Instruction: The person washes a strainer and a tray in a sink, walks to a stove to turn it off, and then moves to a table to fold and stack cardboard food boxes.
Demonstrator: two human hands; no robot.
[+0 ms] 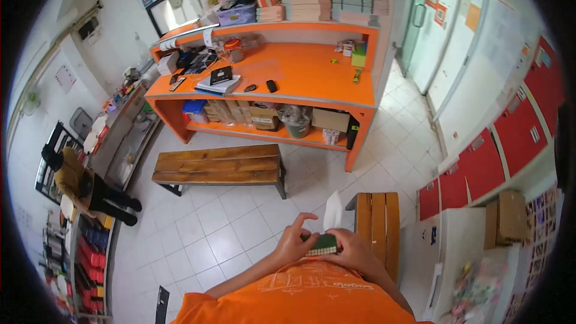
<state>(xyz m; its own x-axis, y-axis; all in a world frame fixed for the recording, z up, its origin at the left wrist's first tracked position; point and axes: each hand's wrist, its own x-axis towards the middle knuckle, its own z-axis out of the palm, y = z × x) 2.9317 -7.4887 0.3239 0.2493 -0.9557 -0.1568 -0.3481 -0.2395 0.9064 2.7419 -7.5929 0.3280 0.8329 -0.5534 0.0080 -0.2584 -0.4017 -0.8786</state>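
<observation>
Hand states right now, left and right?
Left hand: holding one end of the green item, one finger raised off it.
Right hand: closed on the other end.

An orange shirt (258, 300) fills the bottom centre of the frame — pale outline drawings and lettering printed across it — with both forearms bare.
</observation>
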